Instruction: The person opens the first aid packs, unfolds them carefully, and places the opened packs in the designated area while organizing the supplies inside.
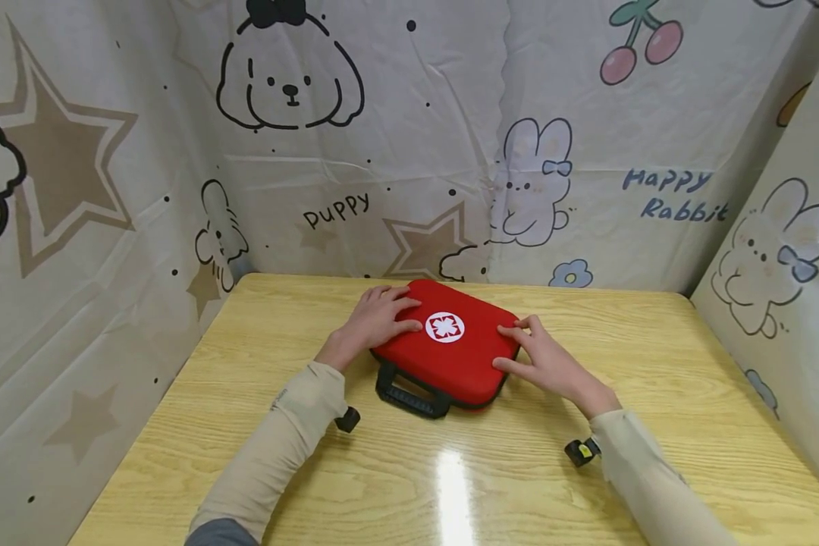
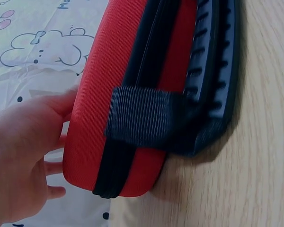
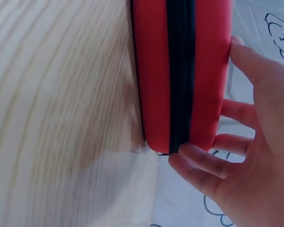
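A red first aid case with a white round emblem lies flat on the table, turned at an angle. Its black carry handle points toward the near side. On the case's left part rests my left hand, fingers spread over the lid. My right hand touches the right edge, its thumb and fingers apart. In the right wrist view, fingertips meet the black zipper band near a corner. The left wrist view shows a black strap joining the handle to the case, which looks closed.
The wooden table extends around the case, with a light reflection in front. A printed fabric curtain with puppies, rabbits and stars stands behind and at both sides. Small black cameras sit on both wrists.
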`<state>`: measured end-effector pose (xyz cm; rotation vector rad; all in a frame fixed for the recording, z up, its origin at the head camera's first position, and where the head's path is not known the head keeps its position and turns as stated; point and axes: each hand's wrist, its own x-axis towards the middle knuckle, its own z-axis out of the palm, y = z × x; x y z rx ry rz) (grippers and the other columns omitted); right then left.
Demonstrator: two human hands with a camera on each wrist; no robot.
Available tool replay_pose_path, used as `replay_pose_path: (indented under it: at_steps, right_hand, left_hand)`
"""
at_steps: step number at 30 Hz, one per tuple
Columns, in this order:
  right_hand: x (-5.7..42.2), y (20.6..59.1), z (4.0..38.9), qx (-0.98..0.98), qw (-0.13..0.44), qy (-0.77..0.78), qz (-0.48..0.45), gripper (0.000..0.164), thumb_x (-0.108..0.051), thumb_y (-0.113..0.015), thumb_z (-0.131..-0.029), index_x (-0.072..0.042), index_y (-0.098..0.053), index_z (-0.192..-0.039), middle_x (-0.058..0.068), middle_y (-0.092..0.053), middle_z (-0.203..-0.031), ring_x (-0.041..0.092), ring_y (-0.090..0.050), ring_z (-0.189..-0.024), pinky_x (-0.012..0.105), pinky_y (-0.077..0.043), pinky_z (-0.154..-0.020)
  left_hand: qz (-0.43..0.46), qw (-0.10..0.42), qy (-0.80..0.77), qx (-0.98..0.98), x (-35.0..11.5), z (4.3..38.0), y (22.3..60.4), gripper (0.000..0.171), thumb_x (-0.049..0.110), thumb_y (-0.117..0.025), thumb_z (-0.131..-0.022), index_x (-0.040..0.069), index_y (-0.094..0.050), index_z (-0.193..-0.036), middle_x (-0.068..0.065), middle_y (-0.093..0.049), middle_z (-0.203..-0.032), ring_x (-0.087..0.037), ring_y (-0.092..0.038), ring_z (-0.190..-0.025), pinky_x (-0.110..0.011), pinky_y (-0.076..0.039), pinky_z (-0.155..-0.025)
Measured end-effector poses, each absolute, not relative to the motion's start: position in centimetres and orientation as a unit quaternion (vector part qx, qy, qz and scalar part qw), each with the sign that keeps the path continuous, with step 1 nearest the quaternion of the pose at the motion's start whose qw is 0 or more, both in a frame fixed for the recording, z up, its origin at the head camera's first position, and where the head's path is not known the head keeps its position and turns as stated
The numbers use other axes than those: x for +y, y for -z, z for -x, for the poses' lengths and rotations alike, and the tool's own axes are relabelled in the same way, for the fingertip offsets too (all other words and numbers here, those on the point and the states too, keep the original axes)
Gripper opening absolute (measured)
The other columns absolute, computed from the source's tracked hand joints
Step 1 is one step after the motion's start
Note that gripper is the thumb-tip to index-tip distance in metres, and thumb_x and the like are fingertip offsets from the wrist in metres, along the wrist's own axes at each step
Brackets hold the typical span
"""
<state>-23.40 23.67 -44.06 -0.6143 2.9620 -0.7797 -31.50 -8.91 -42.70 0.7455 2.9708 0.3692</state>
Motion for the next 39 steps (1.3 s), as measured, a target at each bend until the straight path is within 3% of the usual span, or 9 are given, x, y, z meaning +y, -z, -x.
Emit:
replay_pose_path:
  at_steps: [13, 19, 25, 30, 39]
  right_hand:
    - [22.6, 44.3, 22.8, 0.946, -0.022, 0.238, 0.218, 0.072, -0.055, -0.071, -0.086, -0.010, -0.055, -0.140, 0.005, -0.041, -0.112, 0.020, -0.052, -0.081, 0.029, -0.040, -0.071]
    - [23.0, 44.4, 22.7, 0.944, -0.027, 0.245, 0.219, 0.066, -0.054, -0.068, -0.089, -0.014, -0.055, -0.140, 0.005, -0.042, -0.120, 0.025, -0.057, -0.091, 0.032, -0.045, -0.074]
    - [24.0, 44.7, 23.6, 0.926, -0.047, 0.295, 0.230, 0.046, -0.041, -0.066, -0.095, -0.017, -0.060, -0.133, 0.003, -0.045, -0.124, 0.020, -0.058, -0.098, 0.030, -0.050, -0.073]
    - [24.8, 44.5, 24.8, 0.912, -0.070, 0.324, 0.240, 0.035, -0.031, -0.066, -0.096, -0.014, -0.063, -0.127, 0.007, -0.052, -0.120, 0.018, -0.058, -0.094, 0.026, -0.049, -0.072]
    - [26.1, 44.8, 26.4, 0.911, -0.081, 0.334, 0.226, 0.035, -0.021, -0.066, -0.096, -0.005, -0.063, -0.128, 0.014, -0.058, -0.120, 0.023, -0.061, -0.092, 0.025, -0.048, -0.071]
  left_hand:
    - [-0.230, 0.019, -0.131, 0.964, -9.5, 31.8, 42.5, 0.052, 0.050, -0.057, -0.096, 0.028, -0.056, -0.142, -0.009, -0.038, -0.157, -0.035, -0.030, -0.143, -0.052, -0.021, -0.120]
    - [-0.276, 0.007, -0.105, 0.955, -8.6, 31.3, 42.6, 0.053, 0.051, -0.059, -0.095, 0.028, -0.056, -0.142, -0.006, -0.041, -0.155, -0.033, -0.035, -0.142, -0.051, -0.026, -0.118]
    - [-0.326, 0.016, -0.113, 0.939, -6.8, 30.1, 42.1, 0.055, 0.056, -0.059, -0.093, 0.029, -0.056, -0.140, -0.001, -0.045, -0.152, -0.026, -0.039, -0.140, -0.049, -0.030, -0.116]
    - [-0.347, 0.020, -0.105, 0.932, -5.3, 29.5, 42.0, 0.055, 0.060, -0.055, -0.093, 0.030, -0.056, -0.140, 0.000, -0.046, -0.151, -0.023, -0.041, -0.137, -0.045, -0.032, -0.115]
    - [-0.351, 0.011, -0.090, 0.932, -3.4, 28.9, 43.1, 0.061, 0.068, -0.049, -0.092, 0.031, -0.054, -0.141, 0.002, -0.040, -0.156, -0.023, -0.034, -0.143, -0.046, -0.026, -0.118]
